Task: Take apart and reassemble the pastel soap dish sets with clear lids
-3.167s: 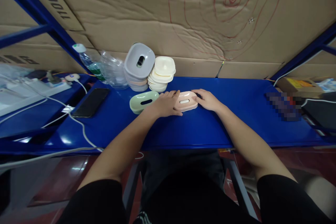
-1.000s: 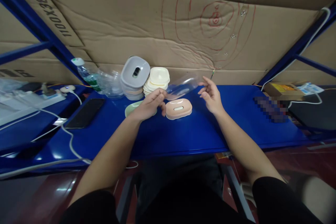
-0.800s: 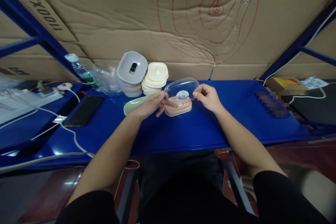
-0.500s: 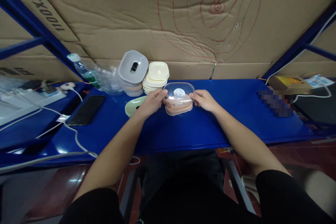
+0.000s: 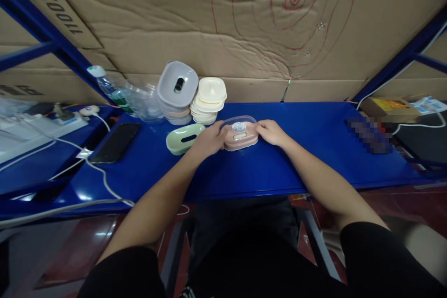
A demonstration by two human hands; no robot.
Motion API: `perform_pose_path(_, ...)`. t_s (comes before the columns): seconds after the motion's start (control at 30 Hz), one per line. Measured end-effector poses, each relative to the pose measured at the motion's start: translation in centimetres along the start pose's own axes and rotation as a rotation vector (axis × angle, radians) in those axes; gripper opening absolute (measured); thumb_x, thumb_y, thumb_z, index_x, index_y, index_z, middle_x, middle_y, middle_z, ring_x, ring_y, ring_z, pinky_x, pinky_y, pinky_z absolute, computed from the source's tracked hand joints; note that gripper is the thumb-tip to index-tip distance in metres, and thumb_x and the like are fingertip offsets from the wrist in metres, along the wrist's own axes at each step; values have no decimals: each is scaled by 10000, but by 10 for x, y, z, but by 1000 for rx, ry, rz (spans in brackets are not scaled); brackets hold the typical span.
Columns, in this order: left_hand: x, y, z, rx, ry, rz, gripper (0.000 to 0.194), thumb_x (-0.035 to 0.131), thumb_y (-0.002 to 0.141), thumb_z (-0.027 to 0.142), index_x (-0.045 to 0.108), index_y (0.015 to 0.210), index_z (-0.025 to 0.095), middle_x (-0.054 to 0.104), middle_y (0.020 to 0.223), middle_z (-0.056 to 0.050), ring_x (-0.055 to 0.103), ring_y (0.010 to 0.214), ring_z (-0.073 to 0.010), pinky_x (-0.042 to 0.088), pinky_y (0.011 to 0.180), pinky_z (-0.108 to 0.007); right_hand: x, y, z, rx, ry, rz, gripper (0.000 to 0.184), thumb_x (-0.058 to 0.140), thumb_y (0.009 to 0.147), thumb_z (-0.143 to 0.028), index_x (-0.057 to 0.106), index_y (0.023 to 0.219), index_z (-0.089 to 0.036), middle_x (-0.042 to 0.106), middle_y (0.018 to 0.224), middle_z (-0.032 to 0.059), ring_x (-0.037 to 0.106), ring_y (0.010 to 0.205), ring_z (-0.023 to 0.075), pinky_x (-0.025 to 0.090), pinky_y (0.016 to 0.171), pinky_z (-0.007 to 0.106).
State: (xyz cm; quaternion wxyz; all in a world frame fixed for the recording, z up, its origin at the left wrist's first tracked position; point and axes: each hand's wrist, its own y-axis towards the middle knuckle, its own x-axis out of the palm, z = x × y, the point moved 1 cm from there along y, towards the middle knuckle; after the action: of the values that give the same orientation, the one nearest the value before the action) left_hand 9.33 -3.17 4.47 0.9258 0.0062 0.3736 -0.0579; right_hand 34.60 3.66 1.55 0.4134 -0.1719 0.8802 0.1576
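Observation:
A pink oval soap dish [image 5: 241, 140] sits on the blue shelf [image 5: 314, 158] with a clear plastic lid [image 5: 239, 125] on top of it; the lid bears a round white sticker. My left hand [image 5: 208, 140] grips the left end of the dish and lid. My right hand [image 5: 269, 131] presses on the right end, fingers curled over the lid's edge. A green soap dish [image 5: 184, 138] lies just left of my left hand.
Behind stand a grey stack of dishes [image 5: 176, 91], a cream stack [image 5: 209, 100], clear lids [image 5: 145, 100] and a water bottle [image 5: 110, 88]. A black phone [image 5: 116, 142], white cables [image 5: 101, 177] and a power strip [image 5: 52, 123] lie left. A cardboard wall [image 5: 244, 23] backs the shelf.
My hands brought a clear lid from the back down onto the pink dish and now hold it pressed on. The green dish shows more fully beside my left hand.

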Motion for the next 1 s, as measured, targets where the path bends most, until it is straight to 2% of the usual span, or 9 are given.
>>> perform_pose_path(0.2, 4, 0, 3, -32, 273, -34, 495, 322, 1091, 466, 622, 1343, 164, 733, 737, -58, 744, 872, -298, 472, 810, -384, -2, 1, 1, 57, -85, -38, 524, 472, 1007, -570, 565, 623, -225, 652, 695, 32, 567, 684, 192, 336, 629, 319)
perform_pose_path(0.4, 6, 1, -1, -28, 361, -32, 524, 284, 1098, 499, 634, 1307, 171, 767, 852, -107, 750, 971, -336, 495, 887, -422, -4, -1, -3, 128, -132, -85, 561, 486, 1014, -628, 616, 632, -239, 664, 690, 39, 591, 690, 211, 332, 623, 325)
perform_pose_path(0.57, 7, -1, -1, -34, 385, -43, 552, 270, 1098, 523, 625, 1324, 166, 777, 906, -129, 744, 1040, -355, 499, 913, -435, -6, -2, -3, 122, -139, -84, 602, 499, 1001, -667, 580, 590, -234, 633, 641, 35, 569, 644, 199, 319, 597, 330)
perform_pose_path(0.63, 7, 0, -1, -30, 381, -41, 566, 262, 1099, 530, 616, 1344, 162, 779, 908, -131, 743, 1058, -359, 495, 917, -433, -8, -2, -3, 117, -166, -29, 581, 542, 984, -657, 561, 586, -235, 633, 636, 33, 563, 633, 196, 324, 592, 330)
perform_pose_path(0.7, 8, 0, -1, -26, 354, -40, 579, 268, 1098, 546, 603, 1368, 159, 781, 901, -128, 749, 1042, -351, 493, 911, -421, -11, -5, -5, 109, -207, 97, 489, 626, 950, -615, 592, 639, -239, 669, 686, 36, 584, 668, 206, 360, 620, 331)
perform_pose_path(0.77, 10, 1, 0, -21, 309, -47, 586, 287, 1094, 565, 587, 1391, 158, 784, 875, -115, 758, 994, -334, 493, 894, -404, -14, -9, -10, 49, -244, 234, 336, 682, 933, -537, 668, 771, -243, 715, 794, 52, 628, 772, 236, 425, 702, 347)
perform_pose_path(0.83, 13, 1, 2, -17, 256, -67, 587, 312, 1087, 586, 587, 1385, 161, 785, 833, -95, 759, 965, -321, 495, 874, -389, -15, -15, -20, -71, -264, 295, 250, 664, 959, -481, 726, 933, -240, 740, 917, 81, 652, 911, 274, 476, 829, 388)
perform_pose_path(0.93, 18, 1, 4, 22, 134, -97, 551, 321, 1082, 591, 646, 1270, 188, 785, 803, -63, 755, 860, -280, 503, 794, -355, -10, -23, -38, -283, -279, 199, 343, 638, 988, -520, 750, 1146, -237, 753, 1120, 113, 644, 1100, 322, 470, 1025, 470)
perform_pose_path(1.0, 21, 2, 4, 64, 53, -116, 541, 295, 1090, 562, 679, 1199, 198, 789, 812, -46, 720, 694, -230, 501, 705, -333, -5, -26, -48, -395, -295, 79, 417, 669, 969, -545, 727, 1282, -276, 735, 1288, 95, 620, 1232, 339, 403, 1159, 528)
